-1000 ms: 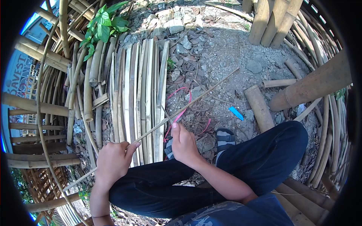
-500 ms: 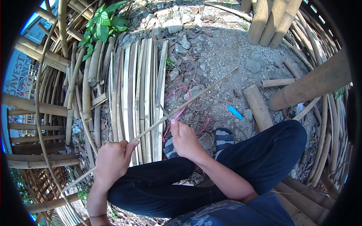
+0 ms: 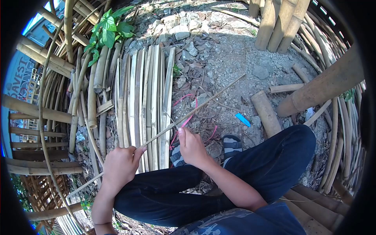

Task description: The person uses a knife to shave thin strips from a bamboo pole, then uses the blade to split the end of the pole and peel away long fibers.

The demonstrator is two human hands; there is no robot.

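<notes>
My left hand (image 3: pixel 119 166) is closed around a long thin bamboo strip (image 3: pixel 213 96), thumb along its top. The strip slants from the lower left up to the right, across the front of my knees. My right hand (image 3: pixel 192 148) is a closed fist just below the strip's middle. From it a narrow knife (image 3: pixel 171 118) pokes out up and to the left, its blade crossing the strip; the fist hides the handle. Beyond my hands lies a row of split bamboo slats (image 3: pixel 135 98) side by side on the ground.
A pink strap (image 3: pixel 194 105) trails over the dirt beside the slats. A blue plastic piece (image 3: pixel 243 119) lies near a cut bamboo section (image 3: pixel 266 111). A thick bamboo post (image 3: pixel 321 88) leans in at the right. Bamboo poles (image 3: pixel 43 111) stand left; a leafy plant (image 3: pixel 107 33) grows behind.
The left hand has shifted slightly right along with the strip. The right hand and knife stay nearly in place, and the whole view has tilted a little.
</notes>
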